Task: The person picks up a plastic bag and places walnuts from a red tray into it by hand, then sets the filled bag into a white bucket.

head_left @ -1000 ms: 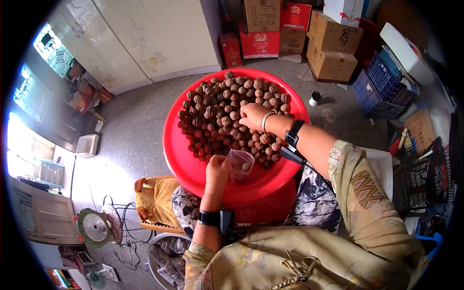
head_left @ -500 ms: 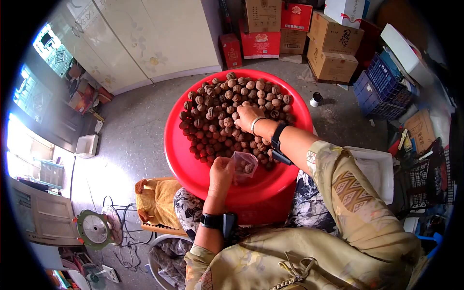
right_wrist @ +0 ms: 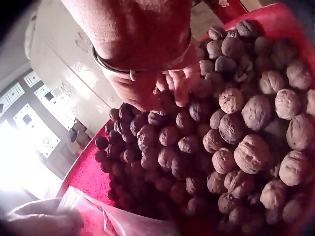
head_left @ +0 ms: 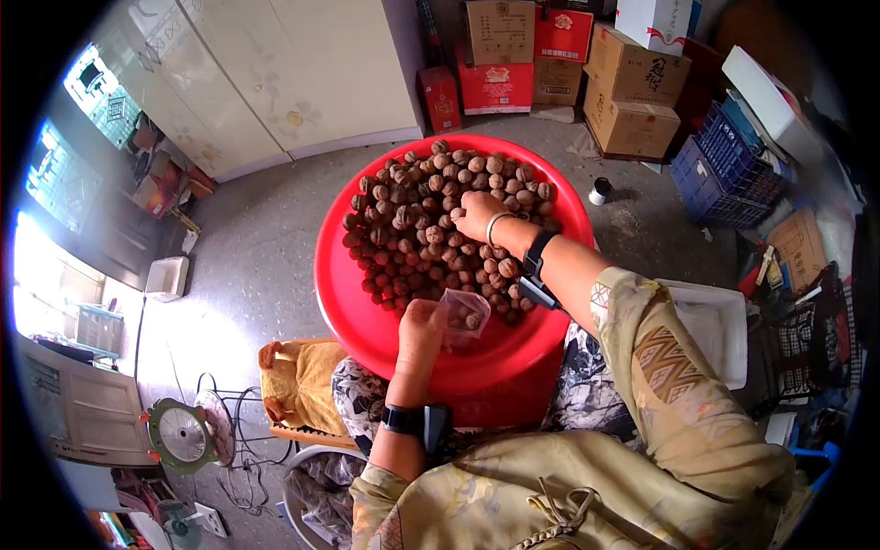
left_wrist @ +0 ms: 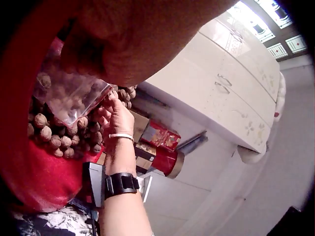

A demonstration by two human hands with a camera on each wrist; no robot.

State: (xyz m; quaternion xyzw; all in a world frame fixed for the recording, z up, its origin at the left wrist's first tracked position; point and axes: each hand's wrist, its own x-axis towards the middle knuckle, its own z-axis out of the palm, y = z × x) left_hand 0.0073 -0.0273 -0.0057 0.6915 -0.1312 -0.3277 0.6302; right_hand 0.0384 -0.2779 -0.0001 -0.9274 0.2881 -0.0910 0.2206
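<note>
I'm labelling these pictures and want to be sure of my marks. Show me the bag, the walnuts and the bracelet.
Bag (head_left: 465, 313): head view, on its clear side.
Walnuts (right_wrist: 251, 154): right wrist view, on one shell in the pile.
Bracelet (left_wrist: 121, 135): left wrist view, on its band.

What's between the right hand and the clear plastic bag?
In the head view, round, brown, ridged walnuts lie between the right hand and the clear plastic bag.
</note>
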